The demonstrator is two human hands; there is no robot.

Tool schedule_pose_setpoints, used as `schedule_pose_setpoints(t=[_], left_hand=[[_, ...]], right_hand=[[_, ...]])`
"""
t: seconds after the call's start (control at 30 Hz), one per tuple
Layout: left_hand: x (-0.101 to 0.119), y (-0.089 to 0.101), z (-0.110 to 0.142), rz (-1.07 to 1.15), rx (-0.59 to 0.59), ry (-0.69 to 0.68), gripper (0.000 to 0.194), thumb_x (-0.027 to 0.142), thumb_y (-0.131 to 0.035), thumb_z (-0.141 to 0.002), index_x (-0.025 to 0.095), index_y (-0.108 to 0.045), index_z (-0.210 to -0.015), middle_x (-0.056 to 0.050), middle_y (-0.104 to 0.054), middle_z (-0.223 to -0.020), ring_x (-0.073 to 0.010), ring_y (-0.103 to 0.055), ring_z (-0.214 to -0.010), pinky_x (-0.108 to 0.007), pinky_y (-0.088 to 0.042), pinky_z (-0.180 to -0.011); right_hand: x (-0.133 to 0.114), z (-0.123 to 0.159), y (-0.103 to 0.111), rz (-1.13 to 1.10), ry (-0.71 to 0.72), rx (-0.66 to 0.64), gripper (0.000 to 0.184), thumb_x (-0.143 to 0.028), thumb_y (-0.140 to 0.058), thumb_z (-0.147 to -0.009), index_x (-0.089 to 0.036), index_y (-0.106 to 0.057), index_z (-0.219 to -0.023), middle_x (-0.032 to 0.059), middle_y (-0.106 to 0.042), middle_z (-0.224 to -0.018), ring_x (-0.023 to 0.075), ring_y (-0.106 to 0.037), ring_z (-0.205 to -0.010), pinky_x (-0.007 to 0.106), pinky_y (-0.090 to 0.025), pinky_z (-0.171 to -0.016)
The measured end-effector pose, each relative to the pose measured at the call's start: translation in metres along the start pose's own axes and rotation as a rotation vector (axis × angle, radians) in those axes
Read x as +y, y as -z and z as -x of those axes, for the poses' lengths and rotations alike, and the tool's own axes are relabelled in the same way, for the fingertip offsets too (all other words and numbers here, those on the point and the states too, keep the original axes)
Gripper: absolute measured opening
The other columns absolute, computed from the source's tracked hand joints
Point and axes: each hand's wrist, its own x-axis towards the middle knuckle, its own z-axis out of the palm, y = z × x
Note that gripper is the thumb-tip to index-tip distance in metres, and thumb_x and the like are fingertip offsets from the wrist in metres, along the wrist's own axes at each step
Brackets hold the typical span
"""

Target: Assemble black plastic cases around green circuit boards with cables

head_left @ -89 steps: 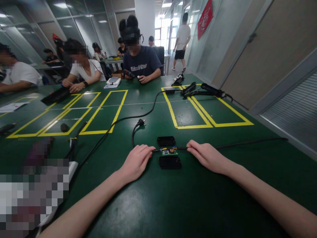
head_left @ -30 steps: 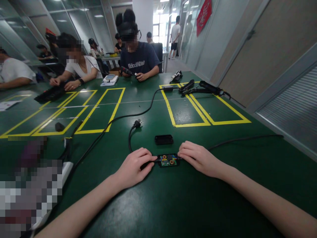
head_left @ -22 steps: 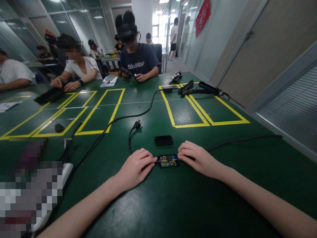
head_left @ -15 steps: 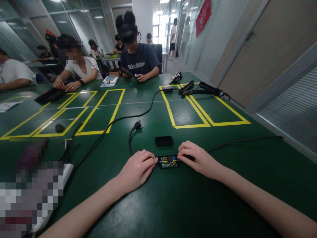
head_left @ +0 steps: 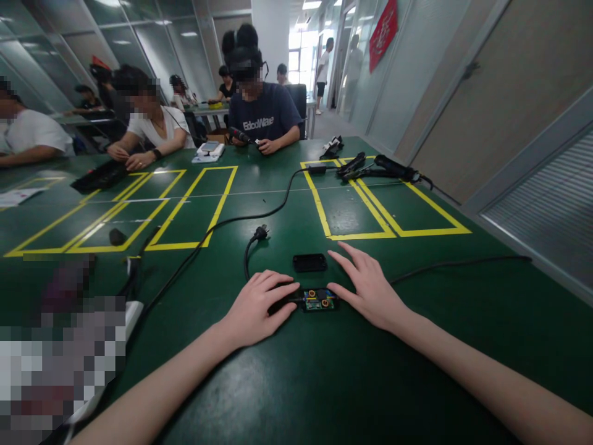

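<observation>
A small green circuit board [head_left: 319, 300] with two copper-wound rings lies in an open black case half on the table. Beside its left end is my left hand [head_left: 262, 309], thumb and fingers apart around the black cord entering there; no grip on it shows. My right hand [head_left: 368, 287] is spread open at the other end, its thumb close to the board's right edge and its fingers raised. Just beyond the board rests a black plastic cover [head_left: 309, 262], hollow side up. A power plug [head_left: 260, 233] on a short black cord lies farther left.
Yellow tape outlines [head_left: 361, 235] mark the green table [head_left: 278, 383]. A long black cable [head_left: 231, 219] crosses it toward dark tools [head_left: 393, 167] at the far right. A partly blurred white-edged object [head_left: 132, 315] sits at left. Co-workers [head_left: 266, 114] sit opposite.
Both hands have loosened from the ends of the case. My right fingers have lifted and spread away, and my left thumb and fingers have parted. The view has shifted slightly.
</observation>
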Motion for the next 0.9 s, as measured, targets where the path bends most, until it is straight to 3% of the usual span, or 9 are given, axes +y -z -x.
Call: schedule_pose_setpoints(t=[0.1,0.23,0.37,0.53,0.7,0.9], left_hand=[[-0.002,-0.006,-0.001,-0.063,-0.028,0.066,0.065,0.049,-0.064,-0.099,0.025,-0.047,-0.157,-0.015,-0.054,-0.156,-0.0336,-0.05,-0.143,-0.057,-0.041,-0.117],[-0.003,-0.011,-0.003,-0.129,-0.105,0.093,0.084,0.063,-0.064,-0.094,0.025,-0.035,-0.163,-0.017,-0.043,-0.164,-0.0346,-0.038,-0.154,-0.059,-0.03,-0.125],[-0.005,-0.011,-0.004,-0.133,-0.129,0.072,0.079,0.058,-0.065,-0.096,0.025,-0.039,-0.162,-0.016,-0.044,-0.164,-0.0345,-0.037,-0.155,-0.061,-0.028,-0.126],[-0.006,-0.009,-0.003,-0.105,-0.097,-0.008,0.064,0.048,-0.067,-0.098,0.024,-0.049,-0.155,-0.016,-0.043,-0.164,-0.0328,-0.042,-0.153,-0.058,-0.036,-0.123],[-0.005,-0.009,-0.003,-0.055,-0.085,-0.068,0.066,0.038,-0.066,-0.099,0.022,-0.042,-0.159,-0.017,-0.035,-0.168,-0.0308,-0.044,-0.151,-0.053,-0.043,-0.12],[-0.004,-0.009,-0.004,-0.041,-0.096,-0.067,0.073,0.038,-0.065,-0.1,0.025,-0.032,-0.163,-0.016,-0.03,-0.17,-0.0302,-0.038,-0.155,-0.053,-0.04,-0.122]], right_hand=[[0.002,0.0,-0.003,-0.003,0.104,-0.065,0.056,-0.048,-0.04,-0.108,-0.028,-0.042,-0.16,0.012,-0.043,-0.165,0.0323,-0.04,-0.151,0.06,-0.037,-0.12],[0.002,-0.001,-0.001,-0.091,0.195,-0.121,0.048,-0.042,-0.039,-0.109,-0.026,-0.054,-0.152,0.0116,-0.053,-0.158,0.0302,-0.046,-0.149,0.063,-0.032,-0.123],[-0.001,-0.002,0.006,-0.237,0.226,-0.098,0.039,-0.037,-0.042,-0.109,-0.026,-0.07,-0.135,0.0104,-0.066,-0.145,0.0288,-0.058,-0.137,0.06,-0.04,-0.12],[-0.005,-0.003,0.014,-0.478,0.204,-0.08,0.039,-0.034,-0.042,-0.109,-0.023,-0.077,-0.123,0.012,-0.069,-0.136,0.0243,-0.07,-0.119,0.042,-0.059,-0.102],[-0.005,-0.003,0.017,-0.622,0.15,-0.011,0.03,-0.031,-0.053,-0.105,-0.023,-0.077,-0.121,0.0116,-0.07,-0.127,0.0245,-0.07,-0.118,0.041,-0.06,-0.101],[-0.006,-0.001,0.013,-0.638,0.178,0.0,0.03,-0.024,-0.056,-0.103,-0.023,-0.075,-0.126,0.0118,-0.069,-0.136,0.0255,-0.067,-0.125,0.044,-0.057,-0.108]])
